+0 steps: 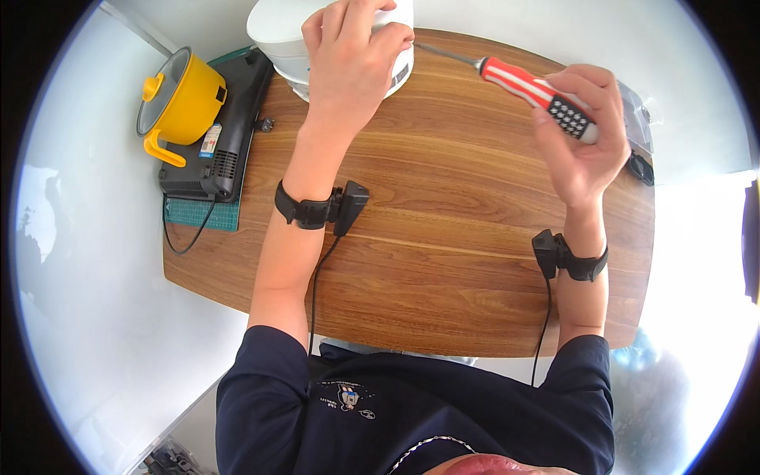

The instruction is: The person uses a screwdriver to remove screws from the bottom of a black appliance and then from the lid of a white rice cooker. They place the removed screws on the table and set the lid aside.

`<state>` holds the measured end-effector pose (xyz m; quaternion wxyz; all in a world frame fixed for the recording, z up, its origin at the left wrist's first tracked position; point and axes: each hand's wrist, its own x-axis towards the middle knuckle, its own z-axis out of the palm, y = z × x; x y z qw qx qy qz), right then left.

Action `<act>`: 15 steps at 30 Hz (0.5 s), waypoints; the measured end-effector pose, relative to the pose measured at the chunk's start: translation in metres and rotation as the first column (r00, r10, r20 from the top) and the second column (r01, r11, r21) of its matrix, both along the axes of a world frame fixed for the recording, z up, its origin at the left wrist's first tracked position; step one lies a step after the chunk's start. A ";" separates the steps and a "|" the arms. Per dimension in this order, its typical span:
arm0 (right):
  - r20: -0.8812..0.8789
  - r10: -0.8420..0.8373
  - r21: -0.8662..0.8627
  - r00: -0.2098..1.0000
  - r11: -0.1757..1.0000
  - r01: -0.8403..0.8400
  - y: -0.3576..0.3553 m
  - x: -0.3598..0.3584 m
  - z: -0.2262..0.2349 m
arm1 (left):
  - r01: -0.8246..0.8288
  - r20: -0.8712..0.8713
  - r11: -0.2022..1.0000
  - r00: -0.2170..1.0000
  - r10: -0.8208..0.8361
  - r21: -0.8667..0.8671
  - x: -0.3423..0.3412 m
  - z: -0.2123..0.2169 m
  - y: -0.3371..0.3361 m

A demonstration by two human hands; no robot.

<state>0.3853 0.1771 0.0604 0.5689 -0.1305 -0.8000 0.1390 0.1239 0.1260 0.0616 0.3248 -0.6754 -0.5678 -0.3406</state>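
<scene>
The white appliance at the far edge of the wooden table is cut off by the top of the view, and most of what remains is covered by the left hand, so its kind cannot be made out; only a rounded white body shows to the left of the hand and a sliver to its right. The left hand lies over it with fingers curled down against the top, gripping it.

To the right of that hand, the right hand is closed around the screwdriver, fingers wrapped over the black studded end of its red-and-white handle. The thin metal shaft points left toward the appliance; its tip ends just beside the left hand's knuckles, and whether it touches the appliance cannot be told.

Each wrist carries a black band with a small box and a cable trailing toward the body.

Well left of the left hand, a yellow pot with a glass lid sits on a black cooktop, which rests on a green cutting mat. Just behind the right hand lies a clear, partly hidden object.
</scene>
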 end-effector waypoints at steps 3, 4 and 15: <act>-0.078 -0.016 -0.183 0.997 0.983 0.001 0.006 0.015 0.003 | 0.151 -0.132 0.976 0.983 -0.131 0.158 -0.007 -0.002 0.000; -0.124 -0.070 -0.334 0.990 0.942 0.025 0.006 0.020 0.001 | 0.184 -0.131 0.970 0.978 -0.164 0.159 -0.005 -0.002 -0.002; -0.753 -0.111 -0.548 0.649 0.651 -0.525 0.050 0.048 0.002 | 0.435 0.277 0.821 0.895 -0.350 -0.369 0.046 -0.054 -0.004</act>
